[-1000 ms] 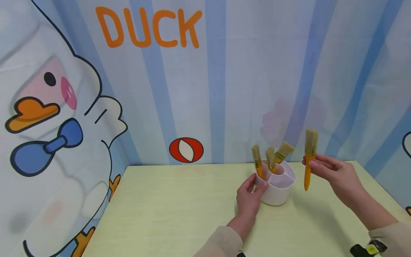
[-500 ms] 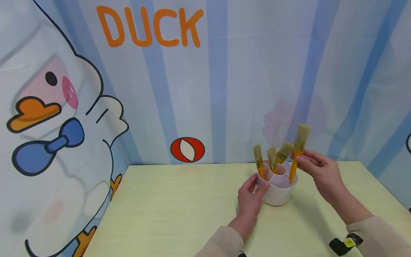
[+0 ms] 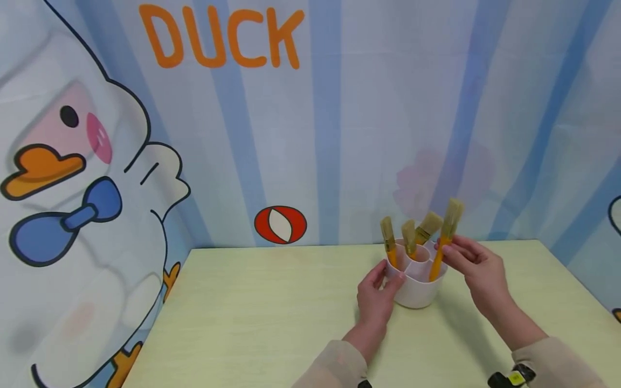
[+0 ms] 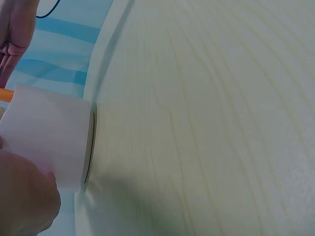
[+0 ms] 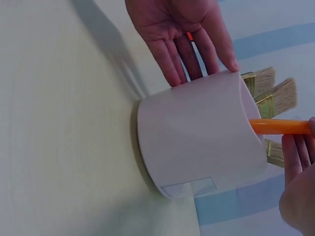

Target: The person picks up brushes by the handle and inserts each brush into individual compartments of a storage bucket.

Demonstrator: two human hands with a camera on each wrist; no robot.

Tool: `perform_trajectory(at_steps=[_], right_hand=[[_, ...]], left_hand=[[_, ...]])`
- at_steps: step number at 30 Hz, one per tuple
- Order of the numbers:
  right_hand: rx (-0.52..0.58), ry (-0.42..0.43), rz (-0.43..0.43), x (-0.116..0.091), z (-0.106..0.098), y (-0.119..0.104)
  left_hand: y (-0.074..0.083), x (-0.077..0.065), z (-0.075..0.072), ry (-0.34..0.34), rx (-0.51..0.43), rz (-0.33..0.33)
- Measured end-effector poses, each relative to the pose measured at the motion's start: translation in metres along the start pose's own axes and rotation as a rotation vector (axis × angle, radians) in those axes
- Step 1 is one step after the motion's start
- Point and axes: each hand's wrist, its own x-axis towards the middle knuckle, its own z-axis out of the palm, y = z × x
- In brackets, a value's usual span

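Observation:
In the head view a white divided brush holder stands on the table. My left hand holds its left side, thumb at the front rim and fingers behind. My right hand pinches a paintbrush by its orange handle, bristles up and slightly tilted, with the handle's lower end inside the front right compartment. Three other brushes stand in the holder: a narrow brush at the left, a second brush in the round middle cup and a wide brush leaning at the back. The right wrist view shows the orange handle entering over the rim.
The pale wood-grain table extends left and in front of the holder. Close behind its far edge hangs a blue-striped curtain with a printed duck at the left.
My right hand has moved left and lower, carrying the paintbrush from beside the holder into its front right compartment. My left hand keeps its place on the holder.

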Motion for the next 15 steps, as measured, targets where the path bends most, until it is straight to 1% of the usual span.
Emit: perform_trajectory(at_steps=[2,4,5,9,11,13,15], right_hand=[[-0.008,0.012,-0.006,-0.003,0.001,0.002],[-0.034,0.032,-0.005,-0.006,0.002,0.003],[-0.048,0.041,-0.002,-0.008,0.002,0.004],[-0.122,0.066,0.011,-0.015,0.003,0.006],[-0.16,0.068,0.018,-0.019,0.004,0.008],[-0.195,0.072,0.026,-0.02,0.005,0.009],[-0.24,0.071,0.033,-0.022,0.005,0.01]], left_hand=[[0.0,0.0,0.0,-0.003,0.006,0.009],[0.0,-0.001,0.001,-0.005,-0.001,-0.004],[0.0,-0.001,0.001,-0.008,0.002,0.001],[0.0,-0.001,0.001,-0.006,0.002,0.0],[0.0,-0.002,0.001,-0.003,0.012,0.009],[0.001,-0.001,0.001,0.002,0.011,-0.002],[0.001,-0.002,0.001,0.001,0.017,0.002]])
